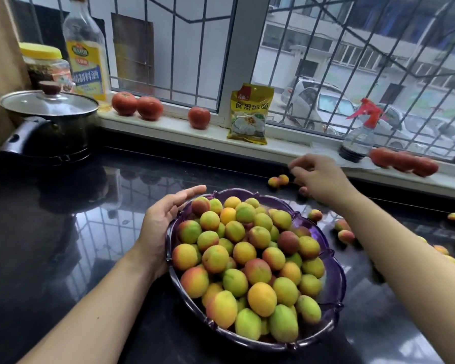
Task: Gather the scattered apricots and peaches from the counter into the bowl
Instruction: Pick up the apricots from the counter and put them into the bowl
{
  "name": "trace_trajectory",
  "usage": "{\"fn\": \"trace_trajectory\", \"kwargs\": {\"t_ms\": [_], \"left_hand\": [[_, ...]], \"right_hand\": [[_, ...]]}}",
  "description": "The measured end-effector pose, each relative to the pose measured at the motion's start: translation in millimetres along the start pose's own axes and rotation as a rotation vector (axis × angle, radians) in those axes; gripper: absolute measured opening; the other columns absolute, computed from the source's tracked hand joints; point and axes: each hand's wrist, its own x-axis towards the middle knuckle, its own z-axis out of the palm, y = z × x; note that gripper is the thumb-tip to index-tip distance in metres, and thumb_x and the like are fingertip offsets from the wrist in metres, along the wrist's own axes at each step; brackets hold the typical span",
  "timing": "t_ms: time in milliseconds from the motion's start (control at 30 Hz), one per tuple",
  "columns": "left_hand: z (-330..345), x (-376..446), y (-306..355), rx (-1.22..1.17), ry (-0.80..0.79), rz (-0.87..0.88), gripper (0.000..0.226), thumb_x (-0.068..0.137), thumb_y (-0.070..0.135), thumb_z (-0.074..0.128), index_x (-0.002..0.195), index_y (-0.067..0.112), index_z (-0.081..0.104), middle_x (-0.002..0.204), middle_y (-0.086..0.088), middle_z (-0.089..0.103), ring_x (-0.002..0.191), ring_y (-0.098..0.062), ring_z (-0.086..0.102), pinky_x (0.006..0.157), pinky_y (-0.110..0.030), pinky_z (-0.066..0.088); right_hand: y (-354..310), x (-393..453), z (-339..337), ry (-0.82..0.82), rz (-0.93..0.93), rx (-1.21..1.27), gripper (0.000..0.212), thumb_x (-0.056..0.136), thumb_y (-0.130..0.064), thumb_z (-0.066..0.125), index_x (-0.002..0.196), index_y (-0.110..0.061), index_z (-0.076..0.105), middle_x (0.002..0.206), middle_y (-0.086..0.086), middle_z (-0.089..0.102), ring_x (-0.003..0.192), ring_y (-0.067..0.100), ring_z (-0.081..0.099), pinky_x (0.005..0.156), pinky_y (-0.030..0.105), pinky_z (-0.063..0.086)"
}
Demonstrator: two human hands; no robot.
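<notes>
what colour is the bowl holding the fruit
Translucent purple bowl, with a scalloped rim, seen in the head view.

A single head-worn wide-angle view looks forward and down, close over the glossy black stone counter [63,232], facing the barred window [326,61] behind it.

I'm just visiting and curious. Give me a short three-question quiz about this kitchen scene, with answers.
1. True or false: the left hand rests on the bowl.
2. Which things lie on the windowsill? A) tomatoes B) lemons C) onions
3. Fill in: the right hand reaches toward loose fruit on the ____.

Key:
1. True. Its fingers lie along the rim at the bowl's left side.
2. A. Red tomatoes lie along the sill.
3. Counter. Two small fruits lie just left of that hand.
</notes>
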Motion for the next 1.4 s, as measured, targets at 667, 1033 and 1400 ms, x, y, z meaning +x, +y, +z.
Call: {"fn": "trace_trajectory", "kwargs": {"t_ms": [667, 1033, 1400], "left_hand": [[-6, 9, 0, -0.039, -0.042, -0.02, 0.049, 0.104, 0.029, 0.036, 0.137, 0.006, 0.066, 0.116, -0.023, 0.074, 0.097, -0.034, 0.075, 0.079, -0.044, 0.066], [2, -2, 2, 0.01, 0.002, -0.008, 0.048, 0.104, 0.028, 0.04, 0.138, 0.005, 0.064, 0.128, -0.028, 0.069, 0.111, -0.037, 0.071, 0.096, -0.051, 0.059], [4, -5, 5, -0.044, 0.04, -0.041, 0.051, 0.097, 0.031, 0.049, 0.138, 0.005, 0.065, 0.138, -0.03, 0.063, 0.133, -0.05, 0.056, 0.115, -0.064, 0.044]], "right_hand": [[61, 70, 67, -0.237, -0.336, -0.738, 0.049, 0.093, -0.015, 0.066, 0.14, -0.019, 0.051, 0.125, 0.005, 0.054, 0.111, 0.027, 0.059, 0.089, 0.032, 0.048], [-80, -34, 10, -0.43, -0.051, 0.242, 0.022, 0.089, -0.025, 0.075, 0.11, -0.019, 0.072, 0.101, 0.002, 0.074, 0.091, 0.014, 0.069, 0.082, 0.027, 0.057], [-107, -46, 53, -0.409, -0.121, -0.166, 0.019, 0.092, -0.036, 0.072, 0.106, -0.023, 0.073, 0.096, -0.007, 0.072, 0.089, 0.009, 0.065, 0.066, 0.018, 0.048]]}}
